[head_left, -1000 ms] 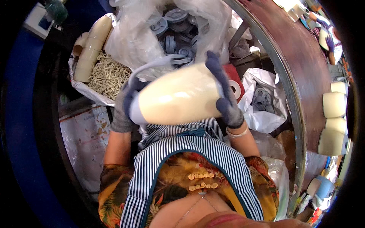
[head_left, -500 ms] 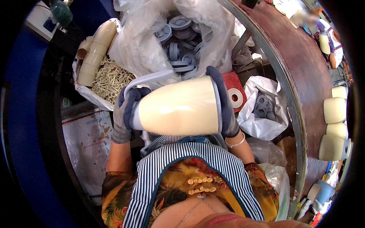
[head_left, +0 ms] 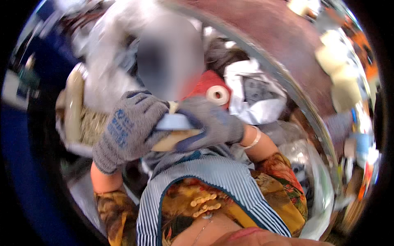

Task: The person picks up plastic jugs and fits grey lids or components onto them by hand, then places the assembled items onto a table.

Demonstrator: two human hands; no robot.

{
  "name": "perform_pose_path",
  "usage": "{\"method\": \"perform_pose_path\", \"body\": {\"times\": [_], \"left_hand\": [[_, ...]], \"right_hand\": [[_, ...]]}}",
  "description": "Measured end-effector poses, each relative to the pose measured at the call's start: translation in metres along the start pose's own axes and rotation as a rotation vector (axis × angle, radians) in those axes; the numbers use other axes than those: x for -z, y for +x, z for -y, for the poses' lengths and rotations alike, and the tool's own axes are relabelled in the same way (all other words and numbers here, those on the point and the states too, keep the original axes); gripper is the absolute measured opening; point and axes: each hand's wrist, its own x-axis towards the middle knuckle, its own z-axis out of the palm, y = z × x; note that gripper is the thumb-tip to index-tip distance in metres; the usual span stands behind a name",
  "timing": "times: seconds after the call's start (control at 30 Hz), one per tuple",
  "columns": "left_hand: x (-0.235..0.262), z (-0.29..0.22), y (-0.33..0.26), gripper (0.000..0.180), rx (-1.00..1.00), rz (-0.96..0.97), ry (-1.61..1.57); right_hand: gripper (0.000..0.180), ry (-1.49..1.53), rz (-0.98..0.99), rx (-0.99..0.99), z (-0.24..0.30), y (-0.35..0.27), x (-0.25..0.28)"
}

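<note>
Both my gloved hands are closed round a thermos flask casing (head_left: pixel 174 142) in front of my apron. Its cream body and a pale blue collar (head_left: pixel 174 122) show only in the gap between the hands. My left hand (head_left: pixel 132 123), in a grey knit glove, wraps it from the left with its back turned up. From the right, my right hand (head_left: pixel 211 122) grips it, fingers bent over the collar. The rest of the casing and its handle are hidden or lost in blur.
Behind my right hand is a red block with a white ring (head_left: pixel 217 95), beside a white bag (head_left: pixel 256 114) of grey plastic parts. A sack (head_left: pixel 78 147) holds cream cylinders and short pale sticks at left. A curved brown table (head_left: pixel 283 53) with cream casings (head_left: pixel 347 88) borders the right.
The casing has turned from lying sideways, with a hand at each end, to being mostly covered by both hands. My hands have come closer together. The whole view has shifted and blurred.
</note>
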Motion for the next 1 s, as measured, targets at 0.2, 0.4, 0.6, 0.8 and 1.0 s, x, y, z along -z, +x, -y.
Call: {"method": "perform_pose_path", "body": {"times": [0.2, 0.4, 0.6, 0.8, 1.0], "left_hand": [[0.005, 0.012, 0.002, 0.071, 0.118, -0.769, -0.305], [-0.174, 0.084, -0.02, 0.029, 0.485, -0.603, -0.708], [-0.233, 0.111, -0.028, 0.027, 0.529, -0.639, -0.314], [-0.277, 0.127, -0.034, 0.032, 0.615, -0.617, -0.513], [-0.274, 0.126, -0.035, 0.035, 0.638, -0.506, -0.597]], "right_hand": [[0.038, 0.077, -0.892, -0.283, 0.01, -0.075, 0.112], [0.032, -0.198, -1.205, -0.503, -0.12, -0.143, 0.297], [0.026, -0.873, -1.007, -0.333, -0.075, -0.089, 0.235], [0.058, -0.173, -0.038, -0.889, -0.064, -0.221, 0.011], [0.029, -0.717, -0.848, -1.269, -0.001, -0.38, -0.07]]}}
